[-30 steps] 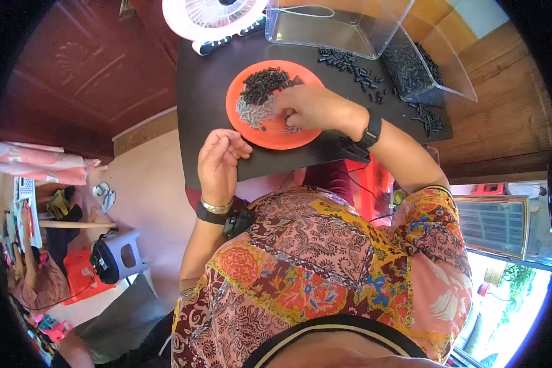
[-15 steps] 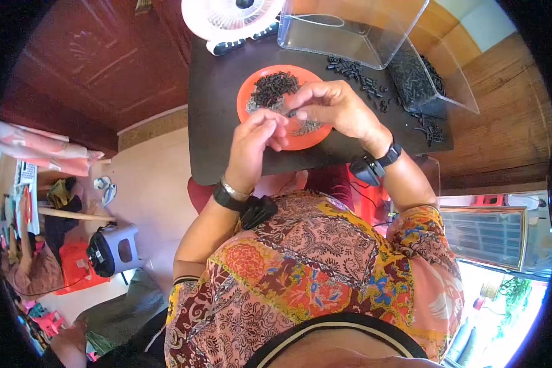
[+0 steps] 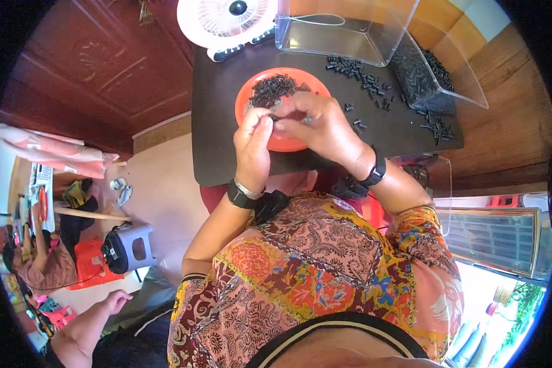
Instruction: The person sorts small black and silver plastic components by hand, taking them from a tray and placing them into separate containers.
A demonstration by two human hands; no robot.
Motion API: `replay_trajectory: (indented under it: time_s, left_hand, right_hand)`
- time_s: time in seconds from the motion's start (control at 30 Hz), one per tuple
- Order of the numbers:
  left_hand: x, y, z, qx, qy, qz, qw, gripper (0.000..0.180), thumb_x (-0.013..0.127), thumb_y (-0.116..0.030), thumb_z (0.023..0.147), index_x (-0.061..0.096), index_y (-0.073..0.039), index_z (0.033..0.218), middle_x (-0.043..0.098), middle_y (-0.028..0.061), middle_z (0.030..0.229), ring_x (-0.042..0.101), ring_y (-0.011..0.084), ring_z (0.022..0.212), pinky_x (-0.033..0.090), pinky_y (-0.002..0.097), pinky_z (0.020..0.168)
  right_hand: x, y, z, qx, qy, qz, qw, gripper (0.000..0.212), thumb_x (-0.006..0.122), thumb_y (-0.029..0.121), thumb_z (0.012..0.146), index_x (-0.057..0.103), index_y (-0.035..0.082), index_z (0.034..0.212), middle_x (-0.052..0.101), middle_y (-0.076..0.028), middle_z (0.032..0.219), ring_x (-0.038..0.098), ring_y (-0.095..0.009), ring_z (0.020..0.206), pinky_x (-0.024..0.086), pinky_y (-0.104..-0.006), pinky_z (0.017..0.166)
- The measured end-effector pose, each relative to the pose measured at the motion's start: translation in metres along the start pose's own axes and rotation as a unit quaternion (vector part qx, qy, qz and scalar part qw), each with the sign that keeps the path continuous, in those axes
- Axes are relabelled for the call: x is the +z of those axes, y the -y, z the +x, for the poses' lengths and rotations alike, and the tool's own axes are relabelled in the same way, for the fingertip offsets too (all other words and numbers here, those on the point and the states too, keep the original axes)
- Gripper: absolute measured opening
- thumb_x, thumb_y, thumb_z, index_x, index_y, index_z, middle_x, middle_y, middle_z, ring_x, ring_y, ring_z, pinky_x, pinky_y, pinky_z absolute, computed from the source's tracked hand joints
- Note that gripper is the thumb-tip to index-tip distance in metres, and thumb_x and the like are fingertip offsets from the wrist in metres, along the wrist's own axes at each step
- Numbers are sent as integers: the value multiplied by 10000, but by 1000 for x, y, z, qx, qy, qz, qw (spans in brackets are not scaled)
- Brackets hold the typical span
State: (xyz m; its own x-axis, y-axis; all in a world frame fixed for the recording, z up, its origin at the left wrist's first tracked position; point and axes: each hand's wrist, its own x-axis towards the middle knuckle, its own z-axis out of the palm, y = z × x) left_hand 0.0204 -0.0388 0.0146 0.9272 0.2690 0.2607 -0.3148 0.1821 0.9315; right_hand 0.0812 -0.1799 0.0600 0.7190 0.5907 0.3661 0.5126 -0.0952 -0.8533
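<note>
My left hand [image 3: 253, 146] and my right hand [image 3: 322, 126] meet over the near part of an orange plate [image 3: 242, 101]. The fingertips of both are pinched together around a small black piece [image 3: 274, 119], mostly covered by the fingers. On the plate lies a heap of small black tubular pieces [image 3: 268, 92]. Small silvery metal pieces show beside the heap, partly hidden by my hands. A dark watch-like band sits on each wrist.
The dark table [image 3: 218, 122] also bears a white fan [image 3: 227, 21], a clear plastic box [image 3: 331, 46], a clear bin [image 3: 426, 80] of black pieces and loose black pieces [image 3: 362, 76]. At the lower left are another person's bare limb [image 3: 83, 325] and a grey stool [image 3: 132, 245].
My hands have come closer together, the right one moving left and slightly nearer to me. A few black pieces now show on the table right of the plate. Another person's limb has risen at lower left.
</note>
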Motion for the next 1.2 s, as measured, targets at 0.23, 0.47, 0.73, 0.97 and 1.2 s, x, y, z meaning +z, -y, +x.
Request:
replay_trajectory:
  time_s: [0.23,0.47,0.73,0.97,1.2]
  left_hand:
    - [-11,-5,6,-43,46,-124,990,186,479,-153,928,577,2,958,613,49,860,541,108,729,439,252,699]
    - [-27,-2,12,-69,62,-254,963,151,487,-178,938,525,-31,932,564,39,844,554,147,748,442,276,704]
    - [-67,8,-3,-64,29,-177,982,184,462,-211,951,491,-34,912,492,57,804,526,194,754,394,292,680]
    - [-68,11,-10,-67,19,-107,992,209,485,-236,929,492,-32,888,507,61,806,538,173,732,406,276,668]
    - [-56,6,-12,-73,22,-114,991,195,503,-226,889,544,-37,860,596,59,757,529,110,684,392,230,642]
  right_hand:
    - [7,-10,11,-136,0,-48,990,222,717,40,748,673,59,965,640,-50,853,648,-171,726,522,-278,646]
    - [12,-9,28,-57,55,127,989,137,691,33,788,657,19,920,635,-48,779,654,-119,660,520,-246,624]
    - [1,-62,30,-85,109,-327,935,176,645,181,753,706,92,892,662,-102,870,632,-297,831,502,-406,745]
    - [17,-60,32,-37,174,-417,891,137,618,135,759,670,56,859,653,-107,856,603,-308,878,478,-414,794]
    - [-3,-55,35,103,117,-173,972,103,597,76,830,630,19,909,676,-92,842,657,-209,784,513,-312,711]
